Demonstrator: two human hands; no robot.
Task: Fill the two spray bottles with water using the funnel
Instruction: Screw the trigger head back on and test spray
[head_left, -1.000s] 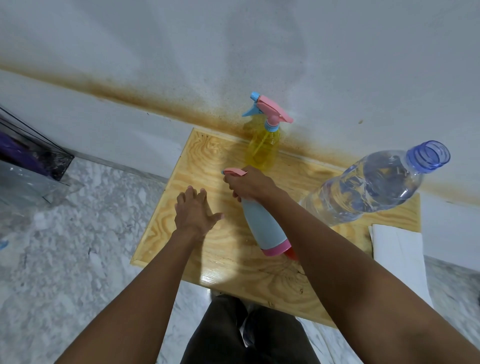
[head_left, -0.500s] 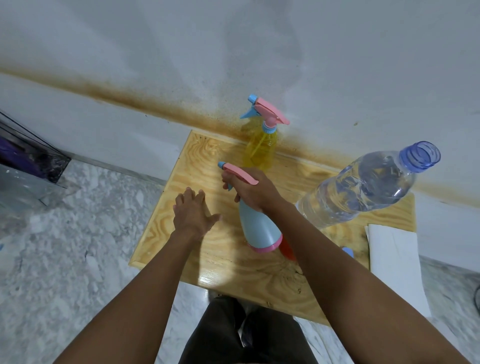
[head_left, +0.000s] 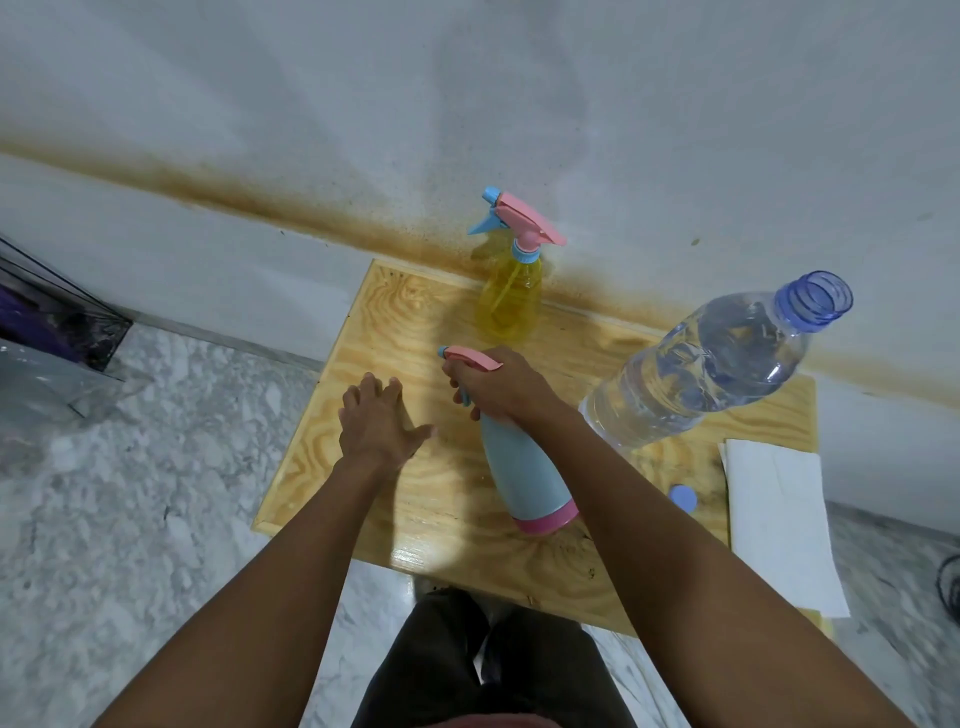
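Observation:
A light-blue spray bottle (head_left: 524, 473) with a pink base and pink trigger head stands on the wooden board (head_left: 363, 467). My right hand (head_left: 501, 387) is closed around its neck and spray head. Left of it, my left hand (head_left: 376, 421) hovers flat over the board with fingers apart, holding nothing. A yellow spray bottle (head_left: 511, 296) with a pink and blue head stands at the board's far edge by the wall. A large clear water bottle (head_left: 711, 364) with an uncapped blue neck stands at the right. No funnel is visible.
A small blue cap (head_left: 683, 498) lies on the board beside my right forearm. White folded paper (head_left: 779, 525) lies at the board's right edge. A dark transparent box (head_left: 47, 322) sits on the marble floor at far left. The stained white wall (head_left: 467, 104) rises directly behind the board.
My right hand has set the blue spray bottle more upright and kept its grip on the head. My left hand has stayed in nearly the same spot.

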